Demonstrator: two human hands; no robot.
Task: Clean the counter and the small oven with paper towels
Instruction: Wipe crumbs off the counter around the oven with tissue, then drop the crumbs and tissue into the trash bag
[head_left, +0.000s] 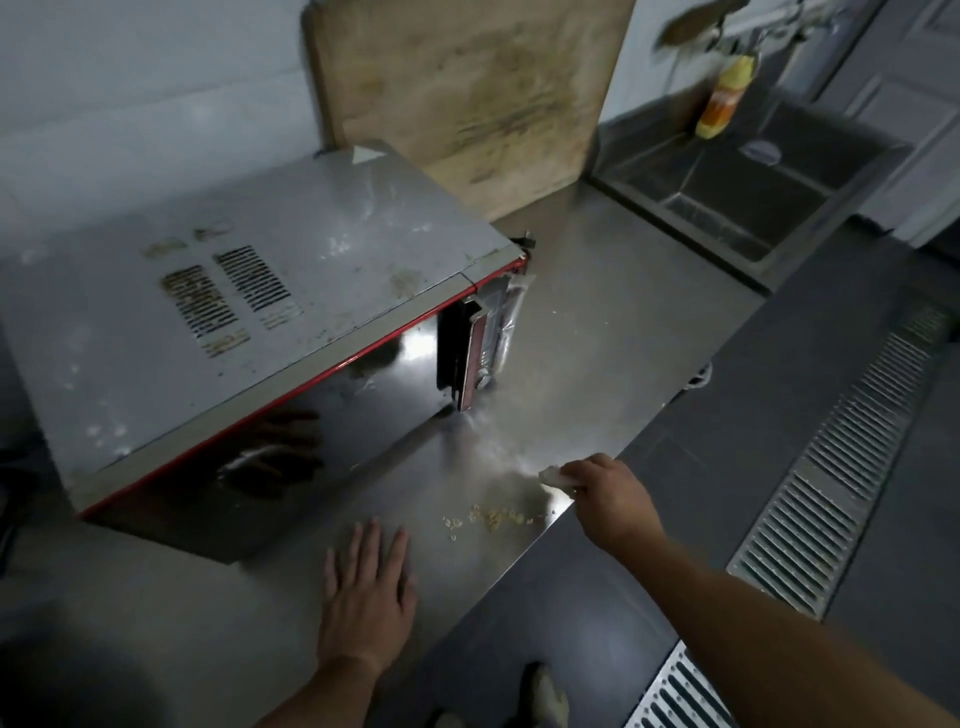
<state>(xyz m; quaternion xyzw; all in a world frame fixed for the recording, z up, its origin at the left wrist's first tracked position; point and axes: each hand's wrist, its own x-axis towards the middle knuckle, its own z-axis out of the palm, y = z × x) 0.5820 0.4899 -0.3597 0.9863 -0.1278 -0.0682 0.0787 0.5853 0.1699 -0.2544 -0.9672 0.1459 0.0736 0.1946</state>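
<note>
A small grey oven (249, 312) with red trim and a dark glass door stands on the steel counter (597, 332), its top stained and dusty. My left hand (366, 597) lies flat on the counter in front of the oven, fingers straight. My right hand (608, 493) grips a crumpled paper towel (556, 475) near the counter's front edge. A small pile of crumbs (493, 517) lies on the counter between my hands, just left of the towel.
A worn wooden cutting board (467, 88) leans against the wall behind the oven. A steel sink (753, 182) with a yellow bottle (724, 98) sits at the far right. Below the counter edge is grey floor with a metal drain grate (841, 457).
</note>
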